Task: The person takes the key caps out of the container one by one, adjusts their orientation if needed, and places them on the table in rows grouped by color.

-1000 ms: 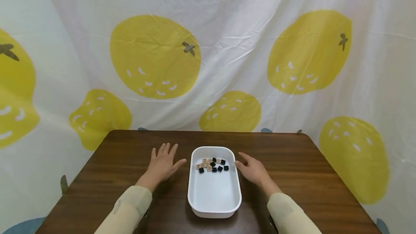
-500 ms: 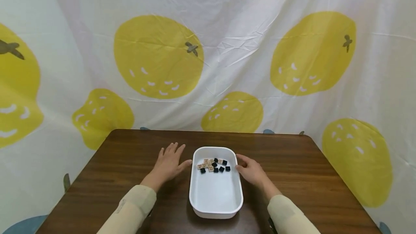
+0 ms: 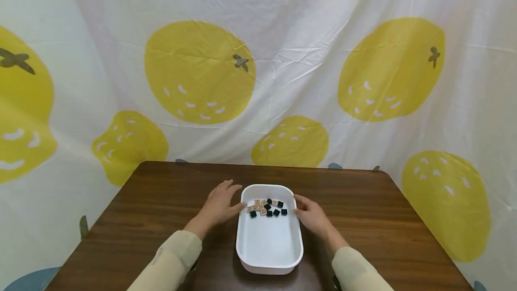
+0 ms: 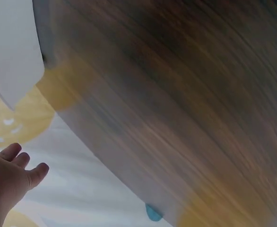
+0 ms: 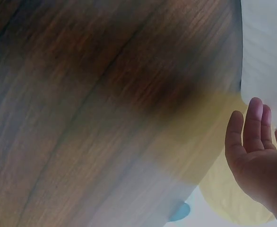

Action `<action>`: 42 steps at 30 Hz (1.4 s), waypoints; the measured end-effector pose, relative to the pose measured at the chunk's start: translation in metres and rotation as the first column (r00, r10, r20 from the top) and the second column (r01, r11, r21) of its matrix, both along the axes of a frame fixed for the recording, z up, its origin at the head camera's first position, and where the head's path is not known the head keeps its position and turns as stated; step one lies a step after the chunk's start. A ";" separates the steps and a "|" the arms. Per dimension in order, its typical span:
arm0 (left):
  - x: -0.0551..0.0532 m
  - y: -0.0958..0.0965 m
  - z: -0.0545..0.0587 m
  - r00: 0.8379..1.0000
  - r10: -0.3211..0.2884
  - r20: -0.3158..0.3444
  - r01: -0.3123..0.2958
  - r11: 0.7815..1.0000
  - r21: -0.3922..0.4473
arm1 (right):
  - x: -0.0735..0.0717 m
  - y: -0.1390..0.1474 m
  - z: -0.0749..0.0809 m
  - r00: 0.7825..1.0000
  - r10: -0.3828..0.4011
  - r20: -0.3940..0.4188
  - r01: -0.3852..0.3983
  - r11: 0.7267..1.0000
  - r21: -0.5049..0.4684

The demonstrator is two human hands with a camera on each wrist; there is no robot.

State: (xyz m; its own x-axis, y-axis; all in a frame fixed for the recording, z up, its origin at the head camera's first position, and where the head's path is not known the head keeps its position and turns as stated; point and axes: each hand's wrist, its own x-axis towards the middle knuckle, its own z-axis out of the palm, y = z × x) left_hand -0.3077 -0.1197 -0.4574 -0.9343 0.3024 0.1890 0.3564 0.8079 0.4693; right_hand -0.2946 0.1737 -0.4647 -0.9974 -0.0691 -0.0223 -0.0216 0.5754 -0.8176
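Observation:
A white rectangular tray (image 3: 269, 244) with rounded corners stands on the table. Toward its far end lie several small square pieces, some tan with markings (image 3: 260, 207) and some black (image 3: 276, 213). At the tray's left side is my left hand (image 3: 217, 204), its thumb tip right at the rim and its fingers spread loosely outside. My right hand (image 3: 316, 219) is at the right side, thumb at the rim and extended fingers along the outer wall. The right wrist view shows those fingers (image 5: 253, 127) overlapping the tray wall (image 5: 266, 47).
The dark brown wooden table (image 3: 363, 219) extends on both sides of the tray. Behind its far edge (image 3: 202, 163) hangs a white cloth (image 3: 291, 21) printed with yellow lemons. Pale sleeves (image 3: 171, 255) cover both forearms.
My left hand has moved rightward to the tray's rim, and its fingers have drawn in a little. The right hand has closed the small distance to the rim. The pieces still lie together.

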 end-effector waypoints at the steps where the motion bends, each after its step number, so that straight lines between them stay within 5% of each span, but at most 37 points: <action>1: 0.000 0.002 0.000 1.000 -0.005 0.011 0.005 1.000 0.013 | 0.001 0.000 0.000 1.000 -0.006 0.011 0.006 1.000 -0.013; 6: -0.001 0.016 -0.004 0.998 -0.022 0.053 0.021 1.000 0.019 | 0.002 -0.002 -0.001 0.999 -0.026 0.031 0.027 0.999 -0.044; 15: -0.005 0.037 -0.009 0.997 -0.080 0.003 0.080 0.997 0.011 | 0.005 -0.005 -0.002 1.000 -0.029 -0.009 0.028 0.998 -0.050; 25: -0.011 0.051 -0.016 0.999 -0.043 0.008 0.043 0.999 -0.009 | 0.005 -0.004 -0.005 0.999 -0.031 -0.041 0.029 0.998 -0.057; 42: -0.016 0.059 -0.013 0.996 -0.071 -0.045 0.061 0.979 -0.192 | 0.005 -0.006 -0.011 0.998 -0.056 -0.041 0.045 0.970 -0.241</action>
State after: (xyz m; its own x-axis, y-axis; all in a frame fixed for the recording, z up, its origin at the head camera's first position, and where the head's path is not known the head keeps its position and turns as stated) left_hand -0.3234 -0.0609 -0.4699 -0.9017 0.3979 0.1691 0.4314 0.8548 0.2886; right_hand -0.2892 0.1676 -0.4760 -0.9992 -0.0163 0.0360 -0.0394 0.3641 -0.9305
